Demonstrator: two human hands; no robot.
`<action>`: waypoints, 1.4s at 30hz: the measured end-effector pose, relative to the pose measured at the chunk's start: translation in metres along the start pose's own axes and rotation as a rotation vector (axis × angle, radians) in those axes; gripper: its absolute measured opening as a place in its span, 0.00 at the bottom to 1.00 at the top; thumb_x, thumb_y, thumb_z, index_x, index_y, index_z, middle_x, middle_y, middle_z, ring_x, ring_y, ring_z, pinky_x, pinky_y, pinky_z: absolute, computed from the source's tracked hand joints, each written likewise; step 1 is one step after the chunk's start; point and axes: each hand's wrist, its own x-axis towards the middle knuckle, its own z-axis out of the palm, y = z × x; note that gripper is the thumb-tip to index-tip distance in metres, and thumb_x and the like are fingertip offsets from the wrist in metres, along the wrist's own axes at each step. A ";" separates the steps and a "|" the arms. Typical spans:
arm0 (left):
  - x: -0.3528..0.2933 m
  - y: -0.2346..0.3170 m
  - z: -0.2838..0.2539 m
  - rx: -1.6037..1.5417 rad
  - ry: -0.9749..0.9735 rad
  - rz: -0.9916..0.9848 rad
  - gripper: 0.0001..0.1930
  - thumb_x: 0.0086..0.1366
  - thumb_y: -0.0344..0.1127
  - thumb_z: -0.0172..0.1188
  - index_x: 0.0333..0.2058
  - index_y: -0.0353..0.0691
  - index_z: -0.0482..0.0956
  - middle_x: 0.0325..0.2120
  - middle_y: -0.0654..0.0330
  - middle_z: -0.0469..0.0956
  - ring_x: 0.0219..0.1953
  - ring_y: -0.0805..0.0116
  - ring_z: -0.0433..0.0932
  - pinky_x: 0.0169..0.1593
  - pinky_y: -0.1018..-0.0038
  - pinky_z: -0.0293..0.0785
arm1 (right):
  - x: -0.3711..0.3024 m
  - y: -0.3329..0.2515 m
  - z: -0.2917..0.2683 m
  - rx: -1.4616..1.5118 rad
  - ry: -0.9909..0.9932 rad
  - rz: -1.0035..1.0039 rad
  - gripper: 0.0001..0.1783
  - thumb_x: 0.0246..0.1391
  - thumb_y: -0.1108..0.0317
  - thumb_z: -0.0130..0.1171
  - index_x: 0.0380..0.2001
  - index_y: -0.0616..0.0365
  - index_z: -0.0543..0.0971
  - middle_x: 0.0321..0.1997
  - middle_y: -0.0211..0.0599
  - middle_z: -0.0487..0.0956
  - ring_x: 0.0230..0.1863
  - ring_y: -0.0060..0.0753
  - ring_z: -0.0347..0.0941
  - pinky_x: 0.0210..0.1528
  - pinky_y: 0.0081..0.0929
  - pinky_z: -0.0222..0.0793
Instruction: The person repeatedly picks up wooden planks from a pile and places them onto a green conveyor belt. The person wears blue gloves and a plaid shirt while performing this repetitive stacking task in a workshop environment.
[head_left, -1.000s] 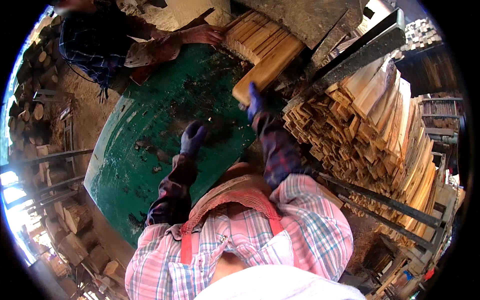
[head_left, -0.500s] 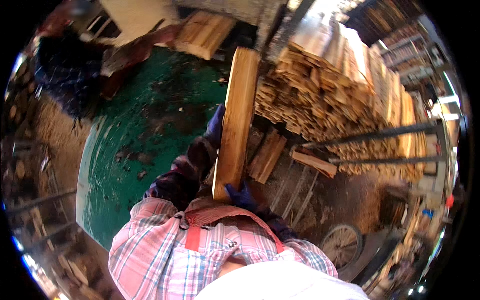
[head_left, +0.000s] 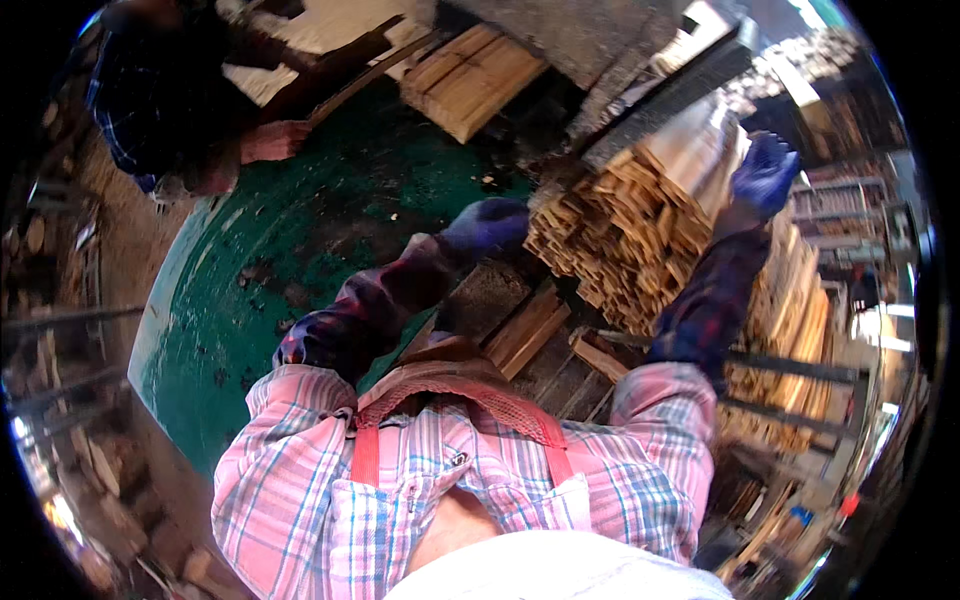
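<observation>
Plank gone from hands since earlier | left hand (head_left: 487, 226), right hand (head_left: 765, 172) loosely curled, empty, on stacked slats (head_left: 640, 235) beside green table (head_left: 250, 300) edge | square ends flush.

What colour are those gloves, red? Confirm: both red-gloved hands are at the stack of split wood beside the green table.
Wrong on colour only. The head view shows blue gloves: the left hand and right hand are at the stack of split wood beside the green table.
</observation>
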 end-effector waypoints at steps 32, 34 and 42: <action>0.086 0.004 -0.357 0.816 0.638 0.150 0.32 0.56 0.47 0.61 0.57 0.43 0.64 0.54 0.58 0.66 0.55 0.67 0.65 0.56 0.70 0.63 | -0.253 0.260 0.103 0.054 -0.137 1.442 0.37 0.55 0.39 0.45 0.62 0.44 0.54 0.60 0.44 0.62 0.60 0.50 0.57 0.59 0.50 0.52; 0.082 0.005 -0.355 0.651 0.700 0.111 0.32 0.55 0.48 0.61 0.56 0.43 0.65 0.53 0.58 0.67 0.54 0.66 0.66 0.55 0.70 0.63 | -0.247 0.268 0.110 0.070 -0.108 1.399 0.35 0.54 0.39 0.45 0.61 0.43 0.57 0.57 0.41 0.66 0.58 0.48 0.60 0.58 0.51 0.54; 0.063 0.007 -0.348 0.487 0.724 -0.040 0.32 0.54 0.52 0.61 0.54 0.42 0.68 0.49 0.58 0.71 0.51 0.66 0.69 0.54 0.70 0.64 | -0.237 0.313 0.162 0.280 0.022 1.321 0.35 0.49 0.39 0.53 0.56 0.45 0.63 0.53 0.36 0.70 0.52 0.42 0.66 0.49 0.47 0.66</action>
